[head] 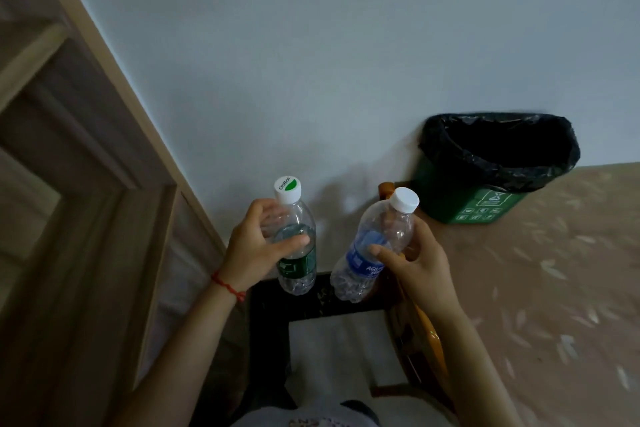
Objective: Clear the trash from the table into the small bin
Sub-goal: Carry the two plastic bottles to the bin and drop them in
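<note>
The left hand [256, 246] is wrapped around the upper body of a clear plastic bottle with a green label [297, 246], thumb across the front and fingers curled behind it. That bottle stands nearly upright, its white cap [287, 189] with a green mark rising above the hand and its base hanging below the hand, over the far edge of the small dark-framed tabletop [277, 308]. A red string bracelet [227, 286] circles the left wrist.

The right hand [412, 260] grips a second clear bottle with a blue label [367, 253] from its right side, thumb laid across the label and fingers behind the shoulder. This bottle tilts, its white cap [403, 199] leaning up and to the right, its base low and to the left, also above the tabletop's far edge. The two bottles are held side by side, close but apart.

The small green bin [485, 208], lined with a black bag [498, 146], sits on the floor [554, 270] against the pale wall [311, 62], beyond and to the right of the right hand, its mouth open upward. A wooden door [69, 149] fills the left side.
</note>
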`<state>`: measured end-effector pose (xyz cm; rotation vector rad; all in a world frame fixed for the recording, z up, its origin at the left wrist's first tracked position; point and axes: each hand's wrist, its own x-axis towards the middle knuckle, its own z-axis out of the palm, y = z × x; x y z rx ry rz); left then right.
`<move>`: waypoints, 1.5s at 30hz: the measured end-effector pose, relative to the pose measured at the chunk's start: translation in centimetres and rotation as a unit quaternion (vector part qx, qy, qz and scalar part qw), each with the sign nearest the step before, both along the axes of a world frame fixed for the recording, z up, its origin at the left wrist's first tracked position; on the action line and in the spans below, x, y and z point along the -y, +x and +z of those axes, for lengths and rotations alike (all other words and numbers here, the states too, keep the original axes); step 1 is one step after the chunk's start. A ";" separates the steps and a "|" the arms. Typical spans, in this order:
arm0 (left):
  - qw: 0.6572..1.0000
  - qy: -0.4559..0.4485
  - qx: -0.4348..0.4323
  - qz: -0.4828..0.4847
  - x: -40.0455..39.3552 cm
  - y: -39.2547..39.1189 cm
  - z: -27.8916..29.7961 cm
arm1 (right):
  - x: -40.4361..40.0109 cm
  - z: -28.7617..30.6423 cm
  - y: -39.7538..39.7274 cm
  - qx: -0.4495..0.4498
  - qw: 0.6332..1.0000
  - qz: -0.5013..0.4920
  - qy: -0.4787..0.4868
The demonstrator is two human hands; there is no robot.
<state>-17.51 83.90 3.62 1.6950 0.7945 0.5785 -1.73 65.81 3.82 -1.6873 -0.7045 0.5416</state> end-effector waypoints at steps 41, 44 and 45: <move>0.949 0.013 0.080 -0.306 -0.1 24.5 4.2 | 6.9 4.8 10.4 0.040 0.952 -0.291 0.086; 0.947 0.015 0.078 -0.312 0.0 25.5 4.1 | 7.1 4.9 11.3 0.035 0.953 -0.289 0.088; 0.946 0.014 0.076 -0.314 -0.1 25.9 4.1 | 7.0 4.9 11.6 0.033 0.953 -0.288 0.088</move>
